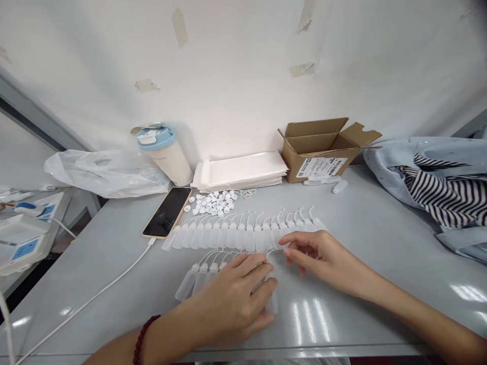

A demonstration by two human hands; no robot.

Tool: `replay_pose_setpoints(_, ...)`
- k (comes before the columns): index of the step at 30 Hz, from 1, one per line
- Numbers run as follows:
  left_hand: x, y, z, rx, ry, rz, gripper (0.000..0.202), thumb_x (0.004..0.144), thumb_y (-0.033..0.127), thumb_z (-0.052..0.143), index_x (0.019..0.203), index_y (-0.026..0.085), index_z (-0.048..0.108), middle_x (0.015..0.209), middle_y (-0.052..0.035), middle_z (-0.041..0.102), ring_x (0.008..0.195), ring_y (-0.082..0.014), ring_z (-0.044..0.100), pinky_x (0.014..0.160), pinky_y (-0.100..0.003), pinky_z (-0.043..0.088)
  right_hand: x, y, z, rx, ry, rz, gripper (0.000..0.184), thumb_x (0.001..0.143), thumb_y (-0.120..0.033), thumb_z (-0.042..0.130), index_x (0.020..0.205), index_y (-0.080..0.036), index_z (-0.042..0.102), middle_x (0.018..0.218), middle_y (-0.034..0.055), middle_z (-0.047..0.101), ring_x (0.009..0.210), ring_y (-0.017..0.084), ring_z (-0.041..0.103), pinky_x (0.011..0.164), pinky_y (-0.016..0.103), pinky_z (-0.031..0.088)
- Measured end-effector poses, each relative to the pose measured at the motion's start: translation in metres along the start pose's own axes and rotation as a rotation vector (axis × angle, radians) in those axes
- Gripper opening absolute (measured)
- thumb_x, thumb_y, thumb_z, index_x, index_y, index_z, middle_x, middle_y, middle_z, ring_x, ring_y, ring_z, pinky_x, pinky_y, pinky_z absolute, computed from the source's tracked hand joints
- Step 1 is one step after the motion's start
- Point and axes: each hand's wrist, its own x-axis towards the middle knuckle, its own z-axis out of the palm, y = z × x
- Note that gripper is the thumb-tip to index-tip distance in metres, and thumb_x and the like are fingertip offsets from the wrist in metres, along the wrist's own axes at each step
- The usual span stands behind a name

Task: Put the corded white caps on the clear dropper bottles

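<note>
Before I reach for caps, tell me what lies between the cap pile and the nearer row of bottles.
The head view shows the farther row of bottles lying between the cap pile and the nearer row.

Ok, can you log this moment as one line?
left hand: over front-row bottles | right hand: near back-row bottles | white caps: heaped behind both
</note>
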Motion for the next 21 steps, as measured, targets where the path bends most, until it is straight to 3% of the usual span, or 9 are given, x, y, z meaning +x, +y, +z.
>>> replay_pose_setpoints(9,-0.0009,-0.0011,0.0012,-0.034,-0.032,-0.014,0.027,0.087,0.032,0.058,0.101,0.009,0.058,0.097,-0.0132,0.063,0.103,-0.03,0.054,0.084,-0.041,0.048,-0.0002,-0.0017,-0.0005,-0.038,0.035,-0.009,0.029,0.09,-0.035,0.048,0.102,-0.014,0.064,0.071,0.0034,0.068,0.055,0.015,0.058,0.057,0.029,0.046)
replay_pose_setpoints(15,-0.0005,0.0012,-0.0027,-0.085,-0.043,0.021,0.03,0.088,0.035,0.056,0.104,0.01,0.058,0.101,-0.012,0.063,0.103,-0.0279,0.054,0.086,-0.039,0.046,0.0002,0.0029,0.0007,-0.169,-0.072,-0.132,0.027,0.091,-0.027,0.046,0.098,-0.017,0.07,0.064,0.0009,0.065,0.057,0.014,0.056,0.056,0.025,0.043)
replay_pose_setpoints(21,-0.0009,-0.0006,0.0,-0.058,-0.123,-0.049,0.026,0.089,0.032,0.054,0.103,0.01,0.057,0.103,-0.0122,0.063,0.108,-0.0291,0.051,0.09,-0.04,0.044,-0.0018,0.003,0.0023,-0.244,-0.06,-0.093,0.031,0.092,-0.027,0.043,0.107,-0.015,0.068,0.063,0.0011,0.065,0.054,0.013,0.054,0.054,0.024,0.041)
